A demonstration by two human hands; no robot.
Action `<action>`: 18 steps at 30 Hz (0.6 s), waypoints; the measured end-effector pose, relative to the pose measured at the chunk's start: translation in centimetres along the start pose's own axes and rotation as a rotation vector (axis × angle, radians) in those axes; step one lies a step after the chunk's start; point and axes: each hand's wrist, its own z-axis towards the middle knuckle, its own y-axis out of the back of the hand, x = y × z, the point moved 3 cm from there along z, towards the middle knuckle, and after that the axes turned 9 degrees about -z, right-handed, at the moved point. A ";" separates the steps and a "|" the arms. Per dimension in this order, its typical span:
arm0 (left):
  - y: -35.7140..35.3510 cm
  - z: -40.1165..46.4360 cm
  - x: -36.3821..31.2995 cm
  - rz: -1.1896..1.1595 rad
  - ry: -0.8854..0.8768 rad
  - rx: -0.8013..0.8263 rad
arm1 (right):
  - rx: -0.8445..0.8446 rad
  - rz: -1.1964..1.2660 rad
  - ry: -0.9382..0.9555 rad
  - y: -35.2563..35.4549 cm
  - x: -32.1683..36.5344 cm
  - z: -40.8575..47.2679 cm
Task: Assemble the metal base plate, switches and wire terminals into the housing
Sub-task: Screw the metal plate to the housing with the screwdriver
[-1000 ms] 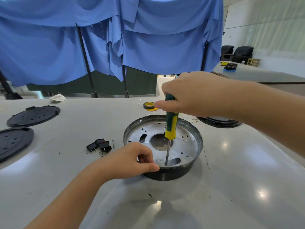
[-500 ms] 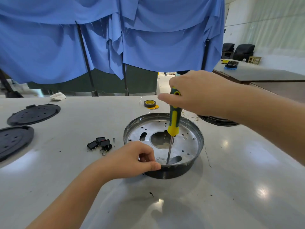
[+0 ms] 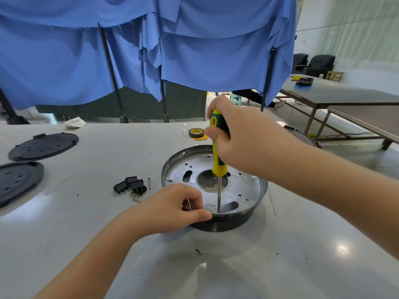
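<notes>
A: How far along is this, would you say?

B: Early to middle, I'd judge. The metal base plate [image 3: 237, 186] already sits inside the round black housing [image 3: 224, 223], near the middle of the table [image 3: 302, 255]. It looks seated flat, rim to rim.

A: And it's being fastened?

B: That seems to be the step. The right hand [image 3: 237, 139] is clenched round the green and yellow handle of a screwdriver [image 3: 219, 165], held upright, with the tip down on the plate close to its near edge. Whether a screw is under the tip I cannot tell; it's too small.

A: What about the other hand?

B: The left hand [image 3: 172, 208] steadies the housing at its near left rim, thumb along the outside wall and fingers curled over the edge. It's pinching the rim, nothing else that I can see.

A: So what's left?

B: Most of it. The small black switches [image 3: 130, 186] lie in a loose pile on the table just left of the housing, not fitted. A loose screw [image 3: 149, 183] lies beside them. I see no wire terminals clearly. Two black round covers [image 3: 43, 145] wait at the far left, and a roll of tape [image 3: 196, 133] sits beyond the housing.
</notes>
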 end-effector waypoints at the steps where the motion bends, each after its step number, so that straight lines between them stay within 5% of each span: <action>1: -0.1 0.0 0.0 -0.004 -0.002 -0.004 | -0.040 -0.060 -0.020 0.0 0.2 -0.1; 7: -0.6 -0.2 -0.5 0.036 -0.006 -0.048 | -0.169 -0.250 -0.039 0.1 0.5 -0.3; 13: -3.6 -0.4 -1.5 0.083 -0.026 -0.222 | 0.023 0.322 -0.114 -1.0 -1.1 -0.6; 18: -5.3 -0.5 -2.4 0.150 -0.129 -0.317 | -0.115 0.698 -0.077 -0.4 -2.2 -1.1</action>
